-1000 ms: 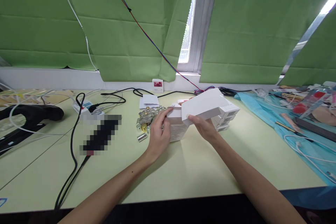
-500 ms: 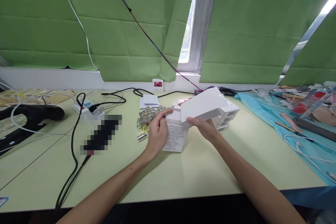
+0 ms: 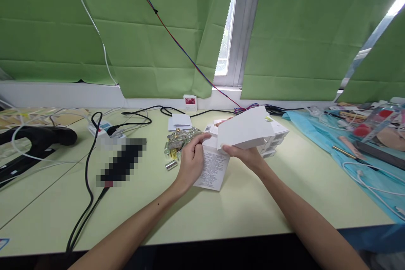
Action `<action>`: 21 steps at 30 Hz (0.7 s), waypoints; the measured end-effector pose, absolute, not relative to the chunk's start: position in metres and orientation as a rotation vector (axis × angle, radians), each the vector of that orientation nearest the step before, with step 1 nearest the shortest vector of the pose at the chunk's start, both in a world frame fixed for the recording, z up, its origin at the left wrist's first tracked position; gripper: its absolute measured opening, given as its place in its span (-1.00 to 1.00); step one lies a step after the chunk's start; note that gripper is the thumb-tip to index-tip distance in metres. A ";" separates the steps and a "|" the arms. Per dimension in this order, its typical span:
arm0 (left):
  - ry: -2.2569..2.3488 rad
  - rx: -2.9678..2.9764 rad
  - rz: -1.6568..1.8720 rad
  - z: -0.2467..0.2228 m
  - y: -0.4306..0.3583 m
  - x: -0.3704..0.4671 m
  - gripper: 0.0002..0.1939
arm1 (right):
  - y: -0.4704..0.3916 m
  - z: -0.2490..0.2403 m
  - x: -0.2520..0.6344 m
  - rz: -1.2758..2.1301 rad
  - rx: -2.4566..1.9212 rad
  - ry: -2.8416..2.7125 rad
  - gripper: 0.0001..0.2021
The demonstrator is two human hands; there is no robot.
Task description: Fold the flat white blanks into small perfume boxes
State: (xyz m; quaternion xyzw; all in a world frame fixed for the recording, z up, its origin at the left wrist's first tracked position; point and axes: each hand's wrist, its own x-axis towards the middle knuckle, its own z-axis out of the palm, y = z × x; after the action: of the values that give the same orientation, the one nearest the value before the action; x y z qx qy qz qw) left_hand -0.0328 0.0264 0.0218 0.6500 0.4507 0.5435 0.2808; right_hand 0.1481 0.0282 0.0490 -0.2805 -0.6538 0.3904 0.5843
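Observation:
My left hand (image 3: 192,158) is closed on a white carton (image 3: 215,171) whose near face carries dense small print. In my right hand (image 3: 243,156), the thumb presses the lower left corner of a plain white box piece (image 3: 242,128), tilted up to the right. Its lower left end overlaps the top of the carton; whether one sits inside the other cannot be seen. Left of the carton lie bagged shiny pieces (image 3: 180,139) and a silver cylinder (image 3: 171,165). Behind my right hand are stacked white boxes (image 3: 276,137), partly hidden.
Folded white paper (image 3: 179,122) lies at the back. Left are a power strip (image 3: 106,130), black cables (image 3: 90,177), a blurred-out dark device (image 3: 123,162) and a black curved object (image 3: 38,141). A blue plastic sheet (image 3: 316,135) with assorted items covers the right.
The printed carton has tipped slightly, its lower edge now nearer me. The plain white box piece has turned a little, and my right thumb has shifted slightly left and down.

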 end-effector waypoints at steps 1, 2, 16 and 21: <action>1.211 1.743 1.437 0.022 0.026 -0.033 -0.55 | 0.029 0.049 0.148 0.905 -0.655 -1.538 -0.42; 1.213 1.742 1.416 0.023 0.025 -0.032 -0.55 | 0.029 0.049 0.149 0.903 -0.657 -1.555 -0.42; 1.210 1.780 1.359 0.018 0.029 -0.034 -0.56 | 0.033 0.043 0.150 0.938 -0.731 -1.585 -0.39; 1.212 1.821 1.379 0.020 0.025 -0.032 -0.62 | 0.033 0.044 0.148 0.944 -0.733 -1.560 -0.43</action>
State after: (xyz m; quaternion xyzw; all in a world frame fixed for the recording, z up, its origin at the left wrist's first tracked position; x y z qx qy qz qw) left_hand -0.0318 0.0248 0.0204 0.6771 0.4509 0.5130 0.2742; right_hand 0.1484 0.0326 0.0437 -0.3105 -0.6603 0.3997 0.5548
